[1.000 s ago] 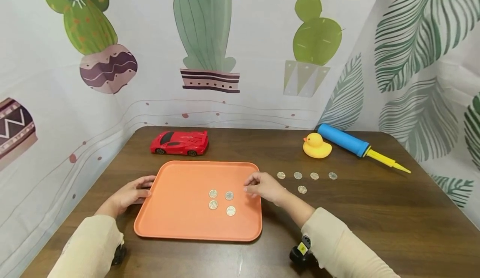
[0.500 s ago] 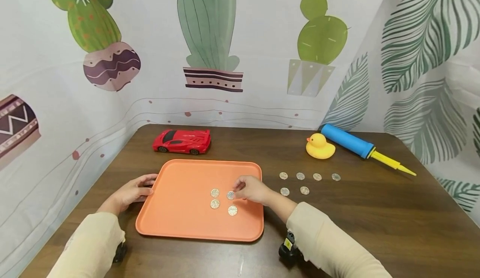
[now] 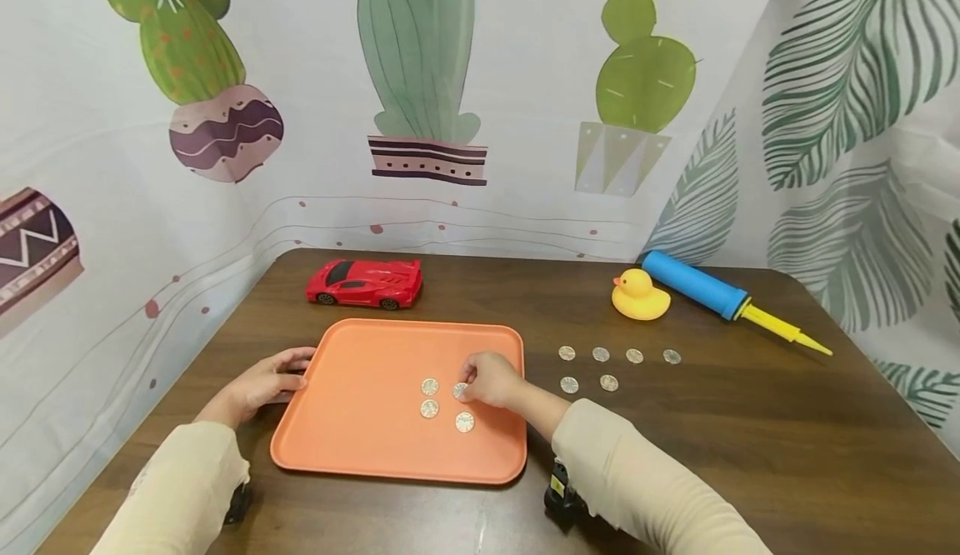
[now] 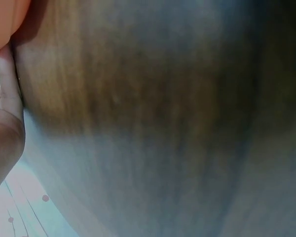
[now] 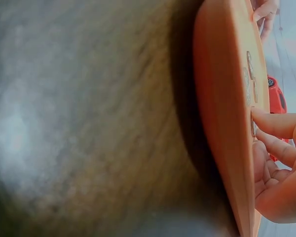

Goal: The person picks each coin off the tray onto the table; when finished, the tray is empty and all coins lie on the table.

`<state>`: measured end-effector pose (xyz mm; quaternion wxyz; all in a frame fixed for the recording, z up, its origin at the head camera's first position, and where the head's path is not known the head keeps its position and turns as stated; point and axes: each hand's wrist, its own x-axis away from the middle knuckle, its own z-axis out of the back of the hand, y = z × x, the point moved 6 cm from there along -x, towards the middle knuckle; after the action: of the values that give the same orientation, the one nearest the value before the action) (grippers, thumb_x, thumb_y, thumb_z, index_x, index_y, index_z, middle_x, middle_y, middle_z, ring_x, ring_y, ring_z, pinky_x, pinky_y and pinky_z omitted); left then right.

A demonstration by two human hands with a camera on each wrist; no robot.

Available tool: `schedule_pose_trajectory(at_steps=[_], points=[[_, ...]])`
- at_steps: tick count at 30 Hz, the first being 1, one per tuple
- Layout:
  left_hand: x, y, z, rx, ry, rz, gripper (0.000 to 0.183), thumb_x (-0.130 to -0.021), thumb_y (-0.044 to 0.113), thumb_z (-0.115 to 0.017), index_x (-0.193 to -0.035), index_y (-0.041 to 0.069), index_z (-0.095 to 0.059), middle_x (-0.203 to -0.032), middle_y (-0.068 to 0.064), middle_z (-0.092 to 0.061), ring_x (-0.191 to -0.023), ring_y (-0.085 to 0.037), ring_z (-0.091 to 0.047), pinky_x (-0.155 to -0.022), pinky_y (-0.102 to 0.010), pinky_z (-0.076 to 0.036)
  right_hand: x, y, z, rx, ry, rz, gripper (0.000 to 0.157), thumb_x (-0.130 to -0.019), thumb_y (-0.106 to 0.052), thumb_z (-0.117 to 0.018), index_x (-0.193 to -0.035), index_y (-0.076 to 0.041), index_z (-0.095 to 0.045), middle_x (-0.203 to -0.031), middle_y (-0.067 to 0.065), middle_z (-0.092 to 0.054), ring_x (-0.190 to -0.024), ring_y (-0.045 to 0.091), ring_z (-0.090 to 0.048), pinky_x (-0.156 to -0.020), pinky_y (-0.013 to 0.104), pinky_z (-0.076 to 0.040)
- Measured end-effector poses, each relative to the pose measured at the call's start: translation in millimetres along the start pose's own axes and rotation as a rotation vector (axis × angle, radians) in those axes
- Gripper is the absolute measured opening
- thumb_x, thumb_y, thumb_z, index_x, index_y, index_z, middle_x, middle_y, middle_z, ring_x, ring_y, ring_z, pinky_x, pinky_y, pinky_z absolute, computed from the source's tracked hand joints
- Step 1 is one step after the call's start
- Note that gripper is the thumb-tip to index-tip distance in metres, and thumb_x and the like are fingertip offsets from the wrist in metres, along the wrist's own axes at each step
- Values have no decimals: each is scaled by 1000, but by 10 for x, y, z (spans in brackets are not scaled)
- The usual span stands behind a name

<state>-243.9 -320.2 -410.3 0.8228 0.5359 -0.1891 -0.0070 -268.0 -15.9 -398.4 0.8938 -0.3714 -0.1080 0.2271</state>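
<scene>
Coin (image 3: 460, 390) pinched on orange tray (image 3: 360, 422)
Head: right hand (image 3: 489, 380) grasps it with its fingers; left hand (image 3: 258, 386), unclenched, touches the tray's edge (probably steadying it). Left wrist: straight finger meeting tray. Right wrist: coin held low, likely for control.

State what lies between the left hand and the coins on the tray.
A bare stretch of the tray, from its left rim to the coins; the head view shows this.
</scene>
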Motion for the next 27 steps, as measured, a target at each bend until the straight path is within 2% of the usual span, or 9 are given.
schedule_pose_trajectory(at_steps=[7,16,21,27], points=[[2,11,1,-5,-3,-10,59,-84,6,-50,-132,-9,-18,-125,-30,-26,-100,-27,-48,-80,-40,-43,20,-40,11,-23,6,4,18,-64,0,-71,-71,-4,-55,-63,-2,-47,-60,10,-42,-52,19,-37],[11,-1,2,-18,9,7,60,-84,6,-50,-132,-8,-18,-125,-30,-27,-99,-26,-49,-80,-40,-43,40,37,44,-285,13,15,10,-68,12,-54,-72,3,-52,-62,1,-47,-56,11,-42,-48,20,-36],[-5,10,-8,-16,3,5,59,-84,6,-50,-132,-8,-18,-125,-29,-27,-99,-26,-48,-80,-40,-43,48,96,64,-413,-1,-37,8,-71,12,-52,-76,6,-52,-62,3,-47,-54,12,-46,-48,22,-41],[-18,0,-4,-10,5,7,59,-83,5,-50,-131,-8,-19,-125,-29,-28,-99,-26,-49,-80,-40,-43,71,151,175,-478,29,-65,6,-74,9,-54,-79,6,-52,-68,6,-49,-57,12,-47,-51,24,-44]])
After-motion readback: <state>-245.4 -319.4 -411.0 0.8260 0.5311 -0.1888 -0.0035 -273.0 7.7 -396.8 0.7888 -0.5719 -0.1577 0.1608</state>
